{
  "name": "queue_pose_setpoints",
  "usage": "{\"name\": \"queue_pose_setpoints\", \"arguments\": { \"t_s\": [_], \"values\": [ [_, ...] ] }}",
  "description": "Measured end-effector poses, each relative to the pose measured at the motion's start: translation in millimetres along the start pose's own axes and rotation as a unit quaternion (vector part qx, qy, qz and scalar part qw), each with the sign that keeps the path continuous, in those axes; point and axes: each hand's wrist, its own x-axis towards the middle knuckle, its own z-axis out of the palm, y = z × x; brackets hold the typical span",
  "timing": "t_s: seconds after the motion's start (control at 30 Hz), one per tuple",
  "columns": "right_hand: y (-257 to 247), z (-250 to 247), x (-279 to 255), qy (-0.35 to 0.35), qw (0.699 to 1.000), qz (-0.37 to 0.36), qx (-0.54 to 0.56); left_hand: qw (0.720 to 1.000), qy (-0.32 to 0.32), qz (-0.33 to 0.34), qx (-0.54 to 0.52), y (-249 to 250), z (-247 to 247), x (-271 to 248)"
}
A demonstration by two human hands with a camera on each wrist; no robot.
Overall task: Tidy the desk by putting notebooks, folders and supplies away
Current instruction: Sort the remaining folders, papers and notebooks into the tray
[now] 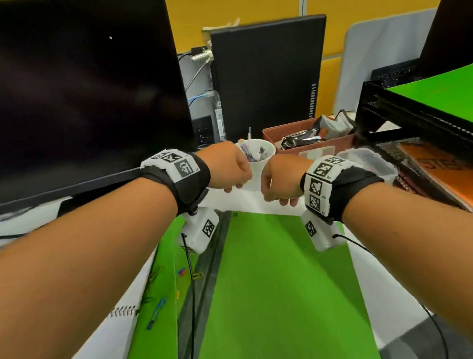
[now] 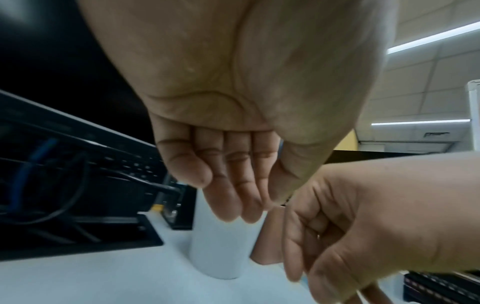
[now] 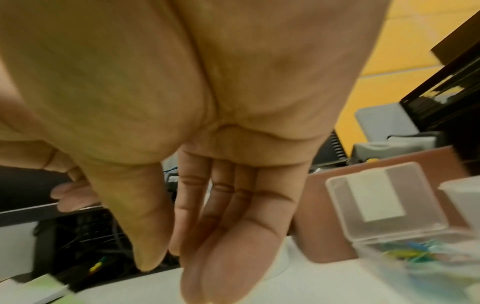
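A white cup (image 1: 257,152) with pens in it stands on the desk behind the green folders (image 1: 278,289). My left hand (image 1: 229,170) hovers at the cup's left side, its fingers (image 2: 233,195) relaxed in front of the cup (image 2: 221,251), and I see nothing held in it. My right hand (image 1: 278,183) is just right of the cup, with its fingers (image 3: 221,236) loosely bent and nothing visible in them. Several coloured paper clips (image 1: 155,316) lie on the left green folder. A spiral notebook (image 1: 124,311) peeks out beside them.
A clear plastic box (image 1: 369,160) of clips stands open at the right (image 3: 384,205). Beside it a black mesh tray (image 1: 411,120) holds a green folder above an orange notebook (image 1: 461,178). A brown tray (image 1: 311,142), a computer tower (image 1: 269,74) and a monitor (image 1: 67,93) line the back.
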Motion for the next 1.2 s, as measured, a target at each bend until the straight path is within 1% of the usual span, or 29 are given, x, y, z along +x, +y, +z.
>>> {"name": "queue_pose_setpoints", "arguments": {
  "t_s": [0.1, 0.2, 0.27, 0.4, 0.57, 0.67, 0.77, 1.07, 1.2],
  "values": [
    [-23, 24, 8, -0.018, 0.999, -0.036, 0.007, 0.999, -0.006, -0.033, 0.002, -28, -5, -25],
    [-39, 39, 15, -0.009, 0.997, -0.057, -0.046, 0.997, -0.022, -0.067, -0.014, -54, -1, -43],
    [-43, 45, 19, -0.001, 0.996, -0.056, -0.063, 0.996, -0.028, -0.082, -0.022, -66, 5, -50],
    [-40, 59, 33, -0.017, 0.999, -0.043, -0.005, 0.993, -0.040, -0.111, 0.000, -81, 19, -54],
    [-55, 73, 35, -0.047, 0.993, -0.086, 0.066, 0.989, -0.050, -0.141, 0.017, -93, 36, -56],
    [-67, 83, 38, -0.049, 0.991, -0.108, 0.066, 0.987, -0.055, -0.148, 0.010, -96, 46, -57],
    [-76, 89, 41, -0.051, 0.990, -0.123, 0.047, 0.987, -0.039, -0.156, -0.006, -100, 53, -58],
    [-84, 90, 43, -0.053, 0.992, -0.117, 0.010, 0.987, -0.004, -0.156, -0.026, -106, 62, -65],
    [-83, 91, 43, -0.053, 0.991, -0.125, 0.015, 0.987, 0.001, -0.155, -0.036, -110, 62, -66]
  ]
}}
